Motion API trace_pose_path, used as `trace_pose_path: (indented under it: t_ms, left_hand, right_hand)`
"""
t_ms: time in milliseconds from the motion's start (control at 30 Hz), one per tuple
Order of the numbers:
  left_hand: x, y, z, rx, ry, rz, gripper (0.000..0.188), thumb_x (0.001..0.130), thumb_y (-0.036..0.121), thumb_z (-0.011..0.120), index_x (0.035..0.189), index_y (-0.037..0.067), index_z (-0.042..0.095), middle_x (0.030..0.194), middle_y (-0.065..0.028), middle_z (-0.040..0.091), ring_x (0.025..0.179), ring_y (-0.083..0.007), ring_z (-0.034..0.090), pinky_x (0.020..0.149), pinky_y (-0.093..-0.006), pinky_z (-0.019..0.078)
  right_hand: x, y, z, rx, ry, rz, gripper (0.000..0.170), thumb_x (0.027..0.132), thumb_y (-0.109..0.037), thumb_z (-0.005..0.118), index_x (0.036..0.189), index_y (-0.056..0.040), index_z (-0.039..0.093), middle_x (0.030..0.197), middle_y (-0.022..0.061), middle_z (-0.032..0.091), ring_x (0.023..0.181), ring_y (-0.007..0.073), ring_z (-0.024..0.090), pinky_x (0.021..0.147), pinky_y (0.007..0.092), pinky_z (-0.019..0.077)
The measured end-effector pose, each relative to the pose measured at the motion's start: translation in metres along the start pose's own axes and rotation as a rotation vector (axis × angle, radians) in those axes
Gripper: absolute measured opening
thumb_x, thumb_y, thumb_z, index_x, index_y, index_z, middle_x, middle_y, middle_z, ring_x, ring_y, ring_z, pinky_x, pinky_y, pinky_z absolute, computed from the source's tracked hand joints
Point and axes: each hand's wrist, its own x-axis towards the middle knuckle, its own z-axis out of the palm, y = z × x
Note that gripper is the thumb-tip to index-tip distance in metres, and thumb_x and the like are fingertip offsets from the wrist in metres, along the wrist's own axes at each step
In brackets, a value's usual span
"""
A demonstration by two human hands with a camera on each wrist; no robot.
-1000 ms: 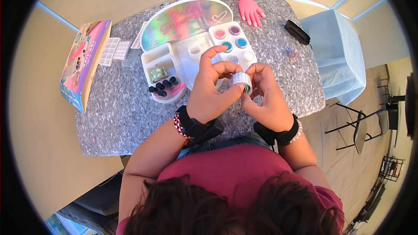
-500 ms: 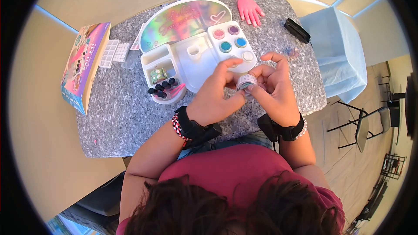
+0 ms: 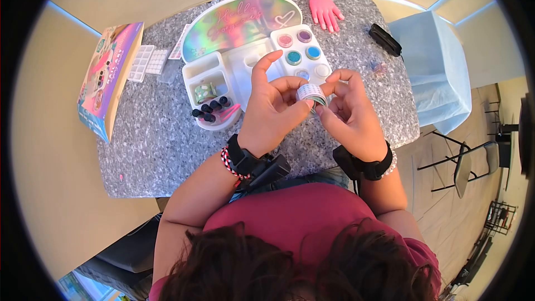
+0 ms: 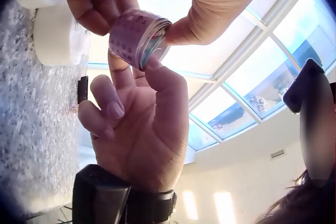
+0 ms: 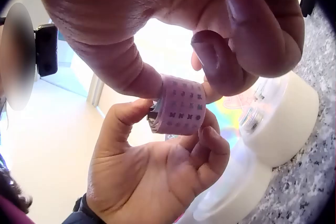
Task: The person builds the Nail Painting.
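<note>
sticker roll is pinched from one side by the left hand and from the other by the right hand; it is held above the counter, near the white tray in which coloured pots are set.

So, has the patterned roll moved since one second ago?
Yes, slightly: in the head view the patterned roll has shifted up the picture, nearer the bright blue pot.

Head view looks down; 2 close wrist views face the same roll from opposite sides.
</note>
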Motion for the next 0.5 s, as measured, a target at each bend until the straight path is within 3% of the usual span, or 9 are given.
trace_pose_path:
  t_ms: [167,233,500]
  left_hand:
    - [0.004,-0.008,-0.003,-0.05,-0.018,-0.004,0.09,0.095,-0.005,0.074,0.165,0.01,0.019,0.128,-0.0165,0.068,0.112,-0.0175,0.067,0.096,-0.0351,0.0562]
    - [0.005,-0.007,-0.004,0.063,-0.066,-0.035,0.088,0.095,-0.004,0.075,0.164,0.01,0.021,0.127,-0.016,0.068,0.113,-0.0176,0.067,0.097,-0.0353,0.0562]
    - [0.007,-0.009,-0.002,0.053,-0.047,-0.028,0.087,0.094,-0.003,0.08,0.162,0.009,0.026,0.121,-0.0133,0.071,0.111,-0.017,0.069,0.099,-0.0358,0.0564]
  right_hand:
    - [0.003,0.015,0.003,0.117,0.065,-0.006,0.052,0.097,0.0,0.074,0.136,-0.0053,0.04,0.113,0.0065,0.067,0.073,0.0025,0.055,0.063,0.0199,0.0428]
    - [0.004,0.02,0.002,0.239,0.121,-0.021,0.051,0.098,0.0,0.074,0.137,-0.0058,0.04,0.113,0.0067,0.067,0.076,0.0033,0.058,0.065,0.0195,0.0443]
    - [0.002,0.02,-0.005,0.144,0.121,-0.037,0.054,0.098,-0.004,0.078,0.137,-0.0053,0.041,0.111,0.0053,0.07,0.072,0.0005,0.056,0.064,0.0189,0.0446]
